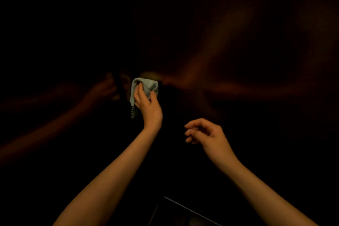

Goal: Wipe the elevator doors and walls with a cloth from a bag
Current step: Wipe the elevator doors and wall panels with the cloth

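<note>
1. Reflection of an arm (60,115): a faint reddish shape at about 9 o'clock of the scene, running from the left edge toward the centre. It appears on a dark, glossy wall (238,24) that fills nearly the whole view; the light is too poor to say whether this surface is a door panel or a side wall.
2. Left hand (149,108): raised just left of centre, forearm entering from 7 o'clock. Its fingers are curled over a cloth, with the thumb on the near side, so that the hand grips the fabric and holds it up against the dark surface.
3. Cloth (145,88): pale grey-green, bunched, sitting at 12 o'clock of the left hand. One loose corner with a zigzag edge hangs down at the hand's 9 o'clock side.
4. Yellowish glow (148,75): a small dim patch just above the cloth, at its 12 o'clock; probably a reflection, though the frame does not settle it.
5. Right hand (207,132): at 4 o'clock of the cloth and well apart from it, forearm entering from 5 o'clock. The fingers hang loosely curled, pointing left, and hold nothing.
6. Thin bright edge (185,209): a slanted line at 6 o'clock, near the bottom border, between the two forearms; what it belongs to cannot be told.
</note>
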### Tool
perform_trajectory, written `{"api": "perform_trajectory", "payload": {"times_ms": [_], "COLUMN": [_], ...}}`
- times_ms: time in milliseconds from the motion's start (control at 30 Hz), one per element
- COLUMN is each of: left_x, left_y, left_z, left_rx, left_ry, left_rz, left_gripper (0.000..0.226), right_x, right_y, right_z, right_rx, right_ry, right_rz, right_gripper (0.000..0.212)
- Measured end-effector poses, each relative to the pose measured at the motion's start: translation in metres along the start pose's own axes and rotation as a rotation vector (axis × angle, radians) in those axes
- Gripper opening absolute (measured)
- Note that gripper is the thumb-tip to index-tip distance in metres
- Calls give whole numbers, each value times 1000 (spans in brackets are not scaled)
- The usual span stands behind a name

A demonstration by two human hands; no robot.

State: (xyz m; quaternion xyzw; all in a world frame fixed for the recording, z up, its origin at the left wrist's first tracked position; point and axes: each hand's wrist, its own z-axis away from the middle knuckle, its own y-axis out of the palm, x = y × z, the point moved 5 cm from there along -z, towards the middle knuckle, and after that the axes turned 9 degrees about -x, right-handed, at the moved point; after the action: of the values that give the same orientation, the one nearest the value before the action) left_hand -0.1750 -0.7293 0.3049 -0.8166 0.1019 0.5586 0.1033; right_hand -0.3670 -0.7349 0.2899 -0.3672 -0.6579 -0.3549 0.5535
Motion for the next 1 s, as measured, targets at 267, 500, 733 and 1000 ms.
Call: {"api": "perform_trajectory", "payload": {"times_ms": [267, 500, 733, 1000], "left_x": [-108, -227, -311, -394], "left_y": [-4, -10, -17, -23], "left_z": [-35, -77, -112, -146], "left_rx": [57, 47, 49, 61], "left_ry": [-402, -274, -205, -12], "left_rz": [-122, -67, -9, 34], "left_gripper": [53, 55, 56, 54], "right_x": [153, 260, 348, 421], "right_y": [5, 11, 21, 22], "right_z": [-14, -25, -40, -53], "right_rx": [5, 3, 19, 21], "right_ry": [-42, -139, -234, -380], "right_rz": [16, 62, 106, 192], "right_gripper": [23, 26, 27, 27]}}
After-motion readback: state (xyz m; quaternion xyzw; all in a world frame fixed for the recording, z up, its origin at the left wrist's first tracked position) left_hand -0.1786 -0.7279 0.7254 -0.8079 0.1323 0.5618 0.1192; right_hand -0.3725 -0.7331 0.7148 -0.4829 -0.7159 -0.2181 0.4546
